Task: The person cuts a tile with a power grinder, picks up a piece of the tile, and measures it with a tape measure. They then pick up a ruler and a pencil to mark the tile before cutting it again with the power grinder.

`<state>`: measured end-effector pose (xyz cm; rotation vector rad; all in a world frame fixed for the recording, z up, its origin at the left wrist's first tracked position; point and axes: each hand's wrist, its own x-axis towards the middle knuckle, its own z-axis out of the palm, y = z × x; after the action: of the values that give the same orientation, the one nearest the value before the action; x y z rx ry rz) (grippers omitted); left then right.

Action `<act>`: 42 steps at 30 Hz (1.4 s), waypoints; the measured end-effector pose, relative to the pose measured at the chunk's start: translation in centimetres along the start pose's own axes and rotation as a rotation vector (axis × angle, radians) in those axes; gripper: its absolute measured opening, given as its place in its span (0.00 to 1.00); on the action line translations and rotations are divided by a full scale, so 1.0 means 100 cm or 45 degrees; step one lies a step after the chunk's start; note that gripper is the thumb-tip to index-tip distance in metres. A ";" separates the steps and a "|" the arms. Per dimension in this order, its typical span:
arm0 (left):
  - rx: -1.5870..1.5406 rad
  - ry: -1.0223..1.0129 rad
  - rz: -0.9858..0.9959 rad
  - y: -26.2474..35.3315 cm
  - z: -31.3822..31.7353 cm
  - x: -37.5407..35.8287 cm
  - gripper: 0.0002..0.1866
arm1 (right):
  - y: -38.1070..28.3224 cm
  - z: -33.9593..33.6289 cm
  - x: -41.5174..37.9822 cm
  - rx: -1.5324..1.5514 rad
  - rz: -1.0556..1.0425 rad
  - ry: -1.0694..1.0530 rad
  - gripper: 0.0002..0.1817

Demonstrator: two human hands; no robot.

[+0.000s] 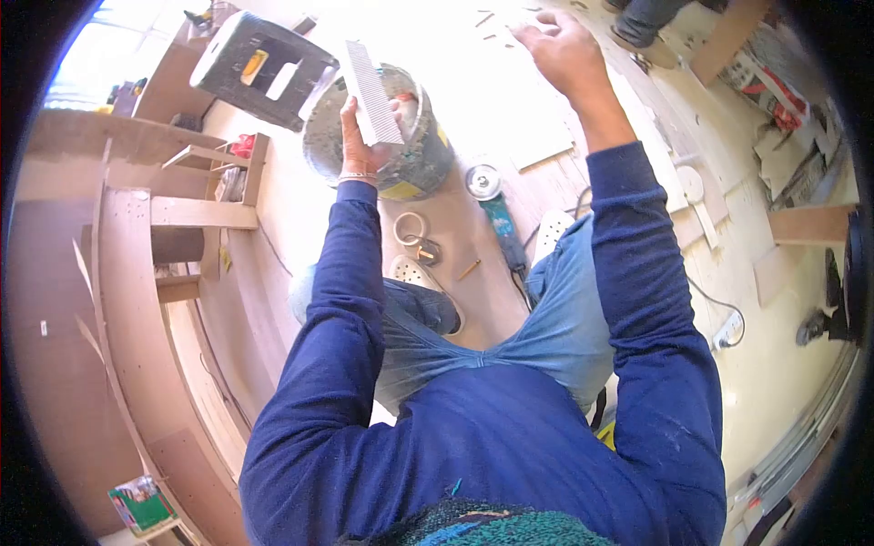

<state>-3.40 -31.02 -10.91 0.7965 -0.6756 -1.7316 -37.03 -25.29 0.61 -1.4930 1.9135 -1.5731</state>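
Note:
My left hand (357, 144) is closed around a pale notched trowel (368, 96), held up over a large, stained bucket (323, 136). The trowel's toothed edge faces right. My right hand (564, 55) is stretched out at the top, over a pale, overexposed panel (537, 127). Its fingers are bent together near a small whitish bit that glare blurs, so I cannot make out what they hold. Small dark strips (492, 38) lie on the panel just left of it.
An angle grinder (501, 223) lies between the bucket and my right foot. Near my left foot are a ring (410, 227) and a pencil (469, 269). A black step stool (264, 68) stands at upper left. Another person's leg and shoe (642, 36) show at upper right.

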 end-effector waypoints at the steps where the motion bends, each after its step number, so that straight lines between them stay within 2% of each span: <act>1: 0.004 0.007 0.026 0.003 0.006 -0.009 0.43 | 0.002 -0.001 0.003 -0.056 0.061 -0.121 0.28; 2: -0.088 -0.082 0.013 0.005 0.012 -0.017 0.44 | 0.003 -0.001 0.006 -0.115 0.120 -0.243 0.34; 3: -0.180 -0.174 0.001 0.007 0.018 -0.024 0.45 | 0.003 0.001 0.007 -0.100 0.097 -0.250 0.34; 5: -0.141 -0.201 0.067 0.006 0.025 -0.037 0.45 | 0.002 0.003 0.003 -0.045 0.132 -0.232 0.33; 8: -0.400 -0.366 -0.014 0.000 0.031 -0.051 0.44 | 0.001 0.005 0.002 -0.032 0.105 -0.258 0.34; 14: -0.409 -0.541 0.046 -0.005 0.038 -0.067 0.45 | 0.000 0.011 -0.007 -0.044 0.108 -0.352 0.35; 15: -0.402 -0.568 0.057 -0.004 0.040 -0.069 0.45 | -0.005 0.010 -0.012 -0.031 0.037 -0.482 0.35; 16: -0.388 -0.511 0.050 -0.004 0.042 -0.072 0.43 | -0.010 0.009 -0.018 -0.018 -0.033 -0.611 0.34; 17: -0.398 -0.511 0.062 -0.004 0.044 -0.074 0.43 | -0.015 0.009 -0.024 -0.024 -0.045 -0.618 0.34; 19: -0.081 -0.262 0.170 -0.005 0.050 -0.078 0.42 | -0.033 0.011 -0.039 -0.026 -0.160 -0.905 0.34; 20: -0.148 -0.276 0.178 -0.006 0.052 -0.078 0.39 | -0.042 0.013 -0.049 -0.057 -0.248 -0.948 0.29; 25: -0.068 -0.190 0.189 -0.015 0.046 -0.078 0.34 | -0.074 0.028 -0.083 0.076 -0.192 -1.293 0.28; 28: -0.100 -0.115 0.107 -0.019 0.045 -0.080 0.28 | -0.074 0.042 -0.097 0.069 -0.220 -1.308 0.30; 30: -0.094 -0.107 0.095 -0.021 0.045 -0.080 0.27 | -0.072 0.047 -0.102 0.037 -0.286 -1.295 0.31; 34: -0.019 -0.092 0.107 -0.026 0.041 -0.077 0.24 | -0.070 0.050 -0.099 -0.065 -0.255 -1.288 0.31; 39: 0.025 -0.066 0.084 -0.029 0.041 -0.078 0.24 | -0.066 0.044 -0.092 -0.063 -0.263 -1.153 0.31; 41: 0.037 -0.070 0.139 -0.029 0.045 -0.078 0.24 | -0.065 0.045 -0.093 -0.070 -0.250 -1.144 0.30; 42: 0.052 -0.125 0.087 -0.030 0.036 -0.072 0.25 | -0.066 0.046 -0.095 -0.068 -0.250 -1.188 0.31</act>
<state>-6.40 -23.12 -9.68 0.7117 -0.7975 -1.7078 -25.94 -19.55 0.68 -1.9838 1.2812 -0.6356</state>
